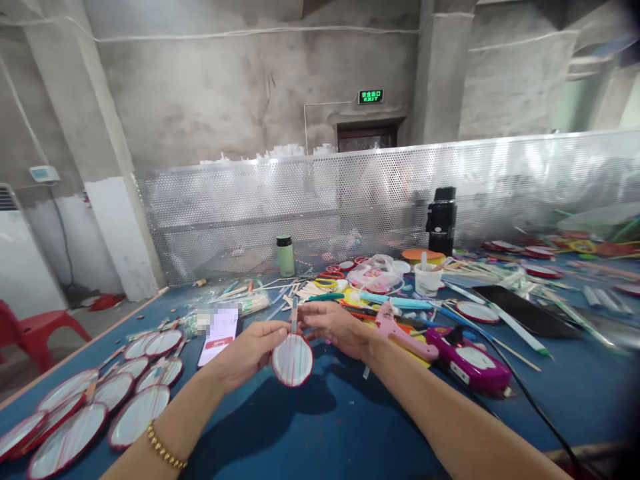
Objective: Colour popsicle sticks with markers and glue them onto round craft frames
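Observation:
My left hand (pixel 263 340) is closed on a small round fan (pixel 293 362) with a red rim and a pale striped face. Its flat stick handle (pixel 295 317) points away from me, and my left thumb presses near where the handle meets the disc. Just right of that handle is my right hand (pixel 340 327), its fingers bent and apart; whether a fingertip touches the stick cannot be made out. Larger round fans (pixel 75 437) with red rims lie in an overlapping group to the left. A phone (pixel 220 337) with a lit screen lies behind my left forearm.
Beyond my right hand lie a pink glue gun (pixel 403 337) and a purple device (pixel 467 360) with a black cable. A white cup (pixel 428 279), a green tumbler (pixel 285 257) and a black flask (pixel 441 220) stand farther back, before a perforated metal screen (pixel 240 220).

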A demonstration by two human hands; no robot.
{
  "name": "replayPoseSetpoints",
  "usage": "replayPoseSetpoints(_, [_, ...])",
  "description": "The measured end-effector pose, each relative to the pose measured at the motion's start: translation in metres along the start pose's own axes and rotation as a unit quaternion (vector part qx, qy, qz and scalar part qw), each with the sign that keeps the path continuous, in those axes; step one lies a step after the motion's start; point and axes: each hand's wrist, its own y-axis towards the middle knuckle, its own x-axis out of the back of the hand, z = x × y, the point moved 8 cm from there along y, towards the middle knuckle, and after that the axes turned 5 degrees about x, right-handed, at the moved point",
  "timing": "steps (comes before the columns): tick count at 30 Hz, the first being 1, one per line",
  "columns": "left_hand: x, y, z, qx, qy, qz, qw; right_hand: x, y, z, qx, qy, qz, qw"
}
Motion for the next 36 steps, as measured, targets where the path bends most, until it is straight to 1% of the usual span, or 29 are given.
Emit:
replayPoseSetpoints(2, [-0.005, -0.003, -0.002, -0.003, 0.002, 0.022, 1.000, -0.012, -0.002, 0.000, -0.005, 0.031, 0.047, 0.998])
replayPoseSetpoints(4, [-0.008, -0.004, -0.004, -0.008, 0.004, 0.039, 0.999, -0.018, -0.003, 0.001, -0.006, 0.053, 0.068, 0.996])
replayPoseSetpoints(7, [-0.009, -0.003, -0.002, -0.009, 0.006, 0.056, 0.998, -0.020, -0.003, 0.001, -0.010, 0.068, 0.074, 0.995])
replayPoseSetpoints(12, [-0.009, -0.003, -0.002, -0.008, 0.012, 0.050, 0.999, -0.016, -0.002, 0.000, -0.012, 0.054, 0.055, 0.997])
replayPoseSetpoints(17, [-0.011, -0.005, -0.003, 0.003, 0.019, 0.042, 0.999, -0.002, 0.001, -0.003, -0.003, 0.008, -0.007, 1.000])
replayPoseSetpoints(21, [-0.008, -0.004, -0.003, -0.001, 0.022, 0.032, 0.999, 0.014, 0.002, -0.002, 0.012, -0.023, -0.076, 0.997])
replayPoseSetpoints(28, [0.000, 0.000, 0.001, -0.006, 0.015, 0.010, 1.000, 0.038, 0.005, 0.012, 0.061, 0.003, -0.167, 0.984])
replayPoseSetpoints(31, [0.002, 0.001, 0.002, -0.007, 0.019, 0.004, 1.000, 0.051, 0.003, 0.023, 0.101, 0.019, -0.222, 0.970])
replayPoseSetpoints(36, [0.006, 0.002, 0.003, -0.006, 0.025, -0.012, 1.000, 0.081, -0.008, 0.047, 0.182, 0.032, -0.319, 0.930])
